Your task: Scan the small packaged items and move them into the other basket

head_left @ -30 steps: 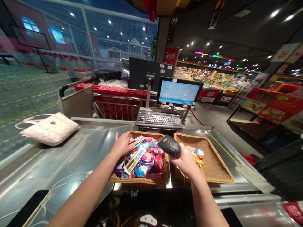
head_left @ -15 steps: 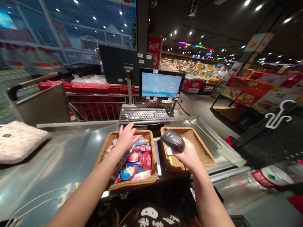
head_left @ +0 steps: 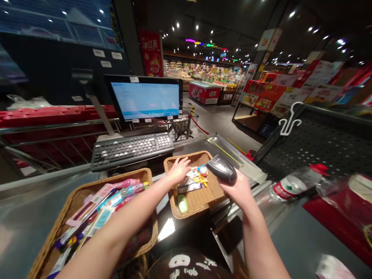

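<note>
My right hand [head_left: 235,190] is shut on a black handheld barcode scanner [head_left: 222,168], raised above the right edge of a wicker basket [head_left: 200,197]. My left hand [head_left: 178,171] is spread, fingers apart, on small colourful packets [head_left: 192,180] in that basket. A green packet [head_left: 182,203] lies near the basket's front. A larger wicker basket [head_left: 124,180] sits at lower left, full of pink and blue packaged goods [head_left: 116,197]. My left forearm crosses above it and hides part of it.
A keyboard [head_left: 132,151] and a lit monitor [head_left: 144,99] stand behind the baskets on a steel checkout counter. A plastic bottle with a red cap [head_left: 296,182] lies at right, before a black perforated panel [head_left: 319,151]. Shop aisles lie beyond.
My view has swung right, so the full basket now sits lower left. My left hand has moved from that basket to the other one, which now holds more packets. The scanner stays in my right hand.
</note>
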Demonstrator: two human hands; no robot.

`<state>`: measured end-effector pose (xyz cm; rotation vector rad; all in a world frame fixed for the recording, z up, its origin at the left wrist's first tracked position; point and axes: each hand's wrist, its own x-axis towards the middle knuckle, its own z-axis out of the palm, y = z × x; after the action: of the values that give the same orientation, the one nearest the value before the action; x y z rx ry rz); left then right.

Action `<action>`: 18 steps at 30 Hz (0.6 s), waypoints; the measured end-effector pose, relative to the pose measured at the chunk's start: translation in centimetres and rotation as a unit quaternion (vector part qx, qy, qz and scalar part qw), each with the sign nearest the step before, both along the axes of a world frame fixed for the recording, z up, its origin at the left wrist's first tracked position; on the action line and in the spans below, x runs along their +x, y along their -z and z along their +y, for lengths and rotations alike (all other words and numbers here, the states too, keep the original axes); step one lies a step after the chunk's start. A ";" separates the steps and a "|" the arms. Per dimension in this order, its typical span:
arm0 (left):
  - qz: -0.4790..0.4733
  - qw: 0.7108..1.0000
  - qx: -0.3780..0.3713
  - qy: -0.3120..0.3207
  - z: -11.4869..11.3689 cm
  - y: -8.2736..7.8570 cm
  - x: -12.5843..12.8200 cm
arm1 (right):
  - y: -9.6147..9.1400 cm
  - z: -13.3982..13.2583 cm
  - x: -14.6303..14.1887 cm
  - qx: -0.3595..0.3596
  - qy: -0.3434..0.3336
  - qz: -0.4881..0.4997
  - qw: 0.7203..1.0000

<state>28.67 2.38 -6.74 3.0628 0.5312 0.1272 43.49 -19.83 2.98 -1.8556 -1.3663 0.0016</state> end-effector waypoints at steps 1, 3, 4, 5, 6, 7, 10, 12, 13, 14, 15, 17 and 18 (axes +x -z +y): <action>0.028 1.000 -0.009 0.008 0.2 0.8 1.4 | 0.1 -0.1 0.6 0.002 0.002 -0.001 1.000; 0.065 0.997 -0.023 0.017 0.5 2.5 3.7 | 0.4 -0.1 1.9 0.006 0.001 -0.007 1.000; 0.077 0.996 -0.029 0.018 0.7 3.3 4.6 | 0.5 0.0 2.4 0.008 0.000 -0.010 1.000; 0.090 0.995 -0.035 0.018 0.9 4.2 5.4 | 0.7 0.0 3.0 0.009 -0.001 -0.010 1.000; 0.103 0.994 -0.041 0.015 1.1 5.0 6.0 | 0.9 0.1 3.5 0.011 -0.001 -0.010 1.000; 0.116 0.992 -0.047 0.010 1.3 5.7 6.5 | 1.0 0.2 4.0 0.012 -0.002 -0.007 1.000; 0.143 0.988 -0.061 -0.008 1.9 7.5 7.4 | 1.4 0.4 5.3 0.011 0.000 0.014 1.000; 0.152 0.986 -0.070 -0.014 2.2 8.3 7.7 | 1.7 0.6 6.0 0.008 0.000 0.029 1.000; 0.155 0.985 -0.075 -0.016 2.3 8.7 7.8 | 1.8 0.6 6.3 0.006 0.000 0.035 0.999; 0.157 0.984 -0.080 -0.017 2.4 9.0 7.9 | 1.9 0.7 6.6 0.003 -0.001 0.041 0.999; 0.158 0.984 -0.086 -0.018 2.4 9.3 8.0 | 2.0 0.8 6.9 0.000 -0.001 0.048 0.999; 0.148 0.984 -0.095 -0.022 2.4 9.7 8.0 | 2.1 1.0 7.4 -0.007 -0.001 0.062 0.998; 0.139 0.985 -0.099 -0.025 2.4 9.9 8.0 | 2.2 1.2 7.5 -0.010 -0.001 0.067 0.998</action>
<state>36.68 4.78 -16.68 2.8869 0.5930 -0.3356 51.01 -18.68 0.81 -1.8366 -1.2791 0.1395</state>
